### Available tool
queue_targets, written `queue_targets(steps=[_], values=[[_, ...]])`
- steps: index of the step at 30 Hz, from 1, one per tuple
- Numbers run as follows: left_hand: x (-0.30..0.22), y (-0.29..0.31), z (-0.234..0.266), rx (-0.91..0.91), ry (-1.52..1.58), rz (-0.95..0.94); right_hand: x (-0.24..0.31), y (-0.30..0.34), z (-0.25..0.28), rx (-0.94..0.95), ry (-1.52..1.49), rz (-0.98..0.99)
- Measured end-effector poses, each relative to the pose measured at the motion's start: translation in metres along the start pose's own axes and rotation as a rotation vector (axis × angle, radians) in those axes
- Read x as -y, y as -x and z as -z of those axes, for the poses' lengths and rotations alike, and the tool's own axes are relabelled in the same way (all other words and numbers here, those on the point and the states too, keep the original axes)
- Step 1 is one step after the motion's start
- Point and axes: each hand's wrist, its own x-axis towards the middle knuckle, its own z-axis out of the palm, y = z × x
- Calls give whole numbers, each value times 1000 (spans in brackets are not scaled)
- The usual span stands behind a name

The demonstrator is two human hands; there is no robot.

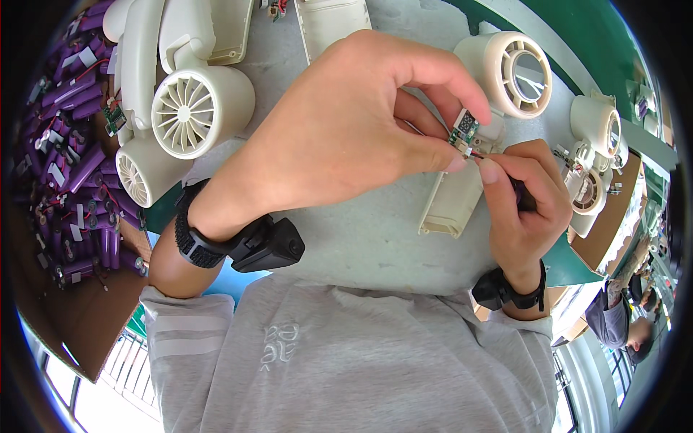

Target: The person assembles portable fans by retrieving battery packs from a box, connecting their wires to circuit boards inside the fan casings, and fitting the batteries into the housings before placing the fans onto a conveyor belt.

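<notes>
Shell [453, 202], fan housing [234, 94] — smooth, matt plastic; carton [81, 325] — matt cardboard; shirt [361, 353], cloth.

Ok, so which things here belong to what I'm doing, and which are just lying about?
Likely part of the job:
circuit board, in your left hand
thin wires, at your right hand's fingertips
open cream shell, beneath your hands

Apparently just lying about:
purple cells, in the cardboard box
cream fan housings, upper left
cream shell at the top edge

Free room over the near middle worktop [361, 231] — cream shell [452, 204] rightward, slatted housing [203, 108] blocking far left.
</notes>
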Motion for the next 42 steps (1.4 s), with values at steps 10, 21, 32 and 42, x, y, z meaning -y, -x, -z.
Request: queue_targets(steps=[10,21,32,42], values=[[4,2,-4,-59,-80,-51,3,2,-2,46,34,47],[12,4,-6,-58,-322,-293,1,4,-10,-5,-133,47],[20,8,-4,-61,-409,-383,9,5,-19,-134,18,-95],[28,9,-2,-106,-475,-484,8,10,-24,-166,-17,-147]])
